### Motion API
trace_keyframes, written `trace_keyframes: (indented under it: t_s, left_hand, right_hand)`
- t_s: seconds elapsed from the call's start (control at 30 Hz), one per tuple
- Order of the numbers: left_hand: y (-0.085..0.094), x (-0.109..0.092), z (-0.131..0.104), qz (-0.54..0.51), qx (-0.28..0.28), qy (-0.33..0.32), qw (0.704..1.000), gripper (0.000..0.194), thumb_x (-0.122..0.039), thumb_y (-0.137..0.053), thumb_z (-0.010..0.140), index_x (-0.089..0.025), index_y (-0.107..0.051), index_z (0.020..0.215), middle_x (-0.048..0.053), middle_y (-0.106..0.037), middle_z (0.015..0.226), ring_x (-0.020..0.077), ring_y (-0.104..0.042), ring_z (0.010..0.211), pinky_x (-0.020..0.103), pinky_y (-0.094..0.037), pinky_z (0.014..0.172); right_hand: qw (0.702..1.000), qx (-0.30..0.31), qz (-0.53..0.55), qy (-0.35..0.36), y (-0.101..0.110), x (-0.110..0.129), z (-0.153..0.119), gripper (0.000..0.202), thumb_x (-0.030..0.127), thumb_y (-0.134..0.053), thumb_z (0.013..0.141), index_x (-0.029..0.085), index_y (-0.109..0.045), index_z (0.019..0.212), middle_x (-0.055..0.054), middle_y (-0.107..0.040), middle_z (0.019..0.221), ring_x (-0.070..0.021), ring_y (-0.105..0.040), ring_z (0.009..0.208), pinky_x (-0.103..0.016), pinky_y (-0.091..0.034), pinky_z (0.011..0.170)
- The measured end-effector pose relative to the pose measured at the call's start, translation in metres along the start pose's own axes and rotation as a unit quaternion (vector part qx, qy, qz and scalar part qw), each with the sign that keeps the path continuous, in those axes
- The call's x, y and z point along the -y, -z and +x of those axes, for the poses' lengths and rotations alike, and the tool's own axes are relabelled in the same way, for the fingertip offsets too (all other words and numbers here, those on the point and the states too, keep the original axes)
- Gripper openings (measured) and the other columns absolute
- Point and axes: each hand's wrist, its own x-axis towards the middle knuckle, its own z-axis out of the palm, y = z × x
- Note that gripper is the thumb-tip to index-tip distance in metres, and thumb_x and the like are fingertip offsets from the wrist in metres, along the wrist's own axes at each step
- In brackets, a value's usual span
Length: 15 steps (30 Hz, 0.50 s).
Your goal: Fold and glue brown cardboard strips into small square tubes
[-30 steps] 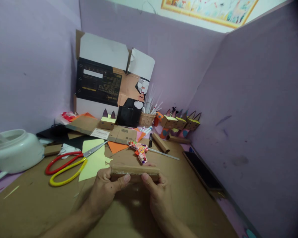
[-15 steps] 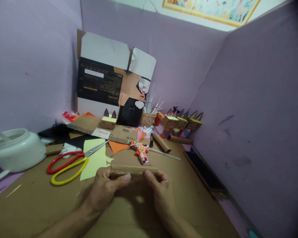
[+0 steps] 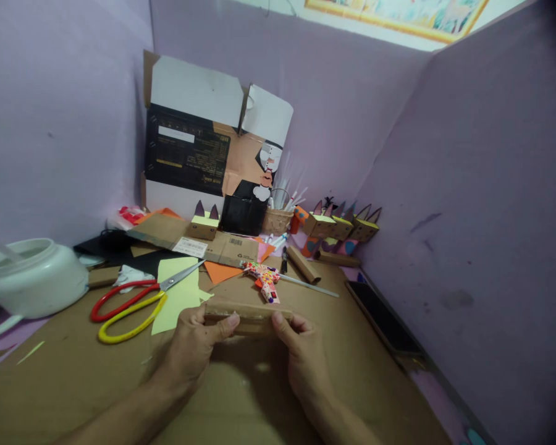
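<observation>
A folded cardboard strip (image 3: 252, 321), long and narrow like a small bar, is held level above the cardboard-covered table (image 3: 241, 395). Around its left end my left hand (image 3: 192, 343) is closed, thumb lying on the near face. My right hand (image 3: 301, 346) pinches the right end the same way. A shiny line that looks like glue runs along the near edge. Just beyond the strip lies a flower-patterned glue gun (image 3: 265, 281) with a clear glue stick (image 3: 310, 285) in its back. Scissors (image 3: 134, 304) with red and yellow handles rest on yellow paper (image 3: 169, 315) to the left.
At far left stands a white pot (image 3: 37, 278). A phone (image 3: 384, 318) lies by the right wall. Cardboard animal heads (image 3: 324, 225) with pointed ears line the back right, beside a basket (image 3: 278, 220) of sticks. An opened box (image 3: 189, 148) leans behind.
The view has shifted slightly. The strip has tilted a little, so more of its near face shows. Both hands keep their hold, and the left thumb has moved slightly left.
</observation>
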Motion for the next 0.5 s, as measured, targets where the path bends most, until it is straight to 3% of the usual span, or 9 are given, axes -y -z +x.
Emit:
trace_keyframes:
  t_s: [0.1, 0.3, 0.43, 0.5]
  left_hand:
    - [0.0, 0.001, -0.001, -0.003, 0.008, -0.006, 1.0, 0.016, -0.022, -0.074, 0.057, -0.014, -0.07, 0.07, 0.001, -0.067, 0.061, 0.0163, -0.061, 0.059, 0.027, -0.049, 0.059]
    - [0.004, 0.005, 0.002, 0.01, -0.027, -0.014, 0.999, 0.015, -0.023, -0.074, 0.059, -0.015, -0.069, 0.071, 0.003, -0.07, 0.065, 0.0212, -0.065, 0.071, 0.032, -0.049, 0.069]
    - [0.005, 0.006, 0.001, 0.035, -0.022, -0.024, 0.999, 0.022, -0.025, -0.073, 0.061, -0.015, -0.07, 0.08, 0.004, -0.072, 0.072, 0.0218, -0.065, 0.073, 0.033, -0.049, 0.073]
    - [0.004, 0.005, -0.001, 0.063, -0.018, -0.035, 0.997, 0.023, -0.026, -0.071, 0.063, -0.015, -0.069, 0.083, 0.005, -0.072, 0.074, 0.0219, -0.065, 0.073, 0.033, -0.049, 0.073]
  right_hand:
    - [0.999, 0.017, 0.028, -0.012, -0.001, 0.004, 0.0, 0.027, 0.042, -0.071, 0.065, 0.015, -0.072, 0.066, -0.002, -0.068, 0.059, -0.0156, -0.059, 0.054, -0.025, -0.044, 0.054]
    - [0.996, 0.04, 0.079, -0.031, -0.001, 0.017, 0.0, 0.048, 0.06, -0.053, 0.072, 0.017, -0.069, 0.06, -0.006, -0.069, 0.06, -0.0229, -0.064, 0.064, -0.03, -0.047, 0.058]
    - [0.995, 0.095, 0.014, -0.002, 0.0, 0.013, -0.002, 0.029, 0.042, -0.068, 0.069, 0.015, -0.07, 0.079, -0.005, -0.071, 0.07, -0.0215, -0.064, 0.067, -0.031, -0.048, 0.064]
    - [0.997, 0.076, -0.019, 0.019, 0.0, 0.009, -0.003, 0.028, 0.034, -0.074, 0.062, 0.015, -0.069, 0.081, -0.005, -0.071, 0.075, -0.0207, -0.063, 0.069, -0.032, -0.048, 0.068]
